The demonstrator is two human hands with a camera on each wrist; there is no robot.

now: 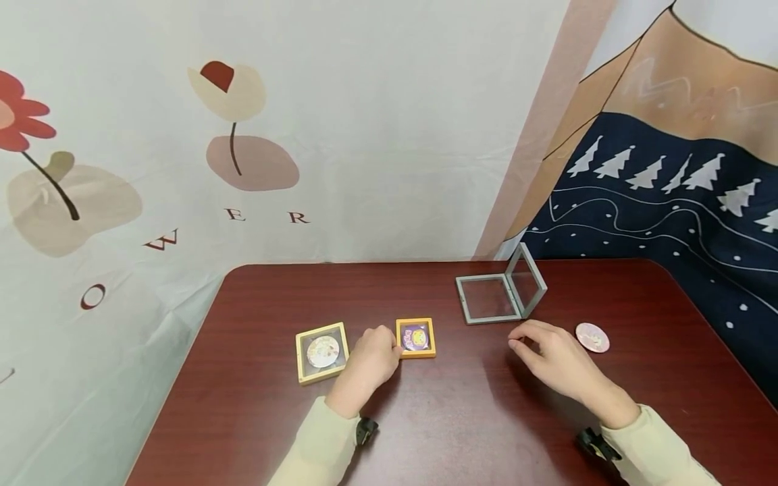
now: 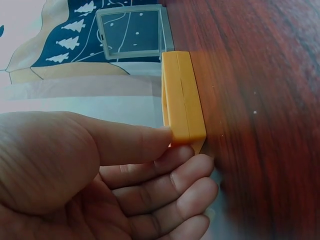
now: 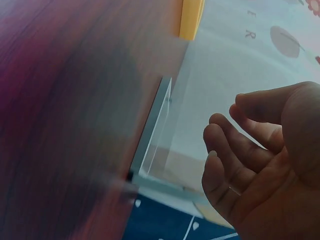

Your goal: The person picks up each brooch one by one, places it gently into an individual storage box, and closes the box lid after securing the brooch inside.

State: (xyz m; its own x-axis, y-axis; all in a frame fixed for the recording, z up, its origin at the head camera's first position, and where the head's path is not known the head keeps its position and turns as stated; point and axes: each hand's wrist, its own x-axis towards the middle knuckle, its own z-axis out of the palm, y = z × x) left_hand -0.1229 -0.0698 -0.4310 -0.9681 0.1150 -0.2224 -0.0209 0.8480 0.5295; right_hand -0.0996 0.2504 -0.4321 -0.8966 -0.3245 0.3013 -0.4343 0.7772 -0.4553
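Observation:
My left hand (image 1: 373, 354) pinches the left edge of a small orange display case (image 1: 416, 338) between thumb and fingers. The case holds a round purple badge with a yellow figure and looks shut. In the left wrist view the orange case (image 2: 183, 97) shows its side, with the thumb against one face. My right hand (image 1: 556, 358) hovers with loosely bent fingers and nothing in them. Just beyond it stands a grey clear-windowed case (image 1: 492, 318), its lid raised on the right side. The right wrist view shows the grey frame (image 3: 150, 132) beside the fingers, apart from them.
A pale yellow case (image 1: 321, 354) with a round light badge inside lies left of my left hand. To the right of my right hand lies a loose round pink badge (image 1: 592, 337). The dark red table (image 1: 450, 418) meets a printed cloth (image 1: 389, 169) at its back edge.

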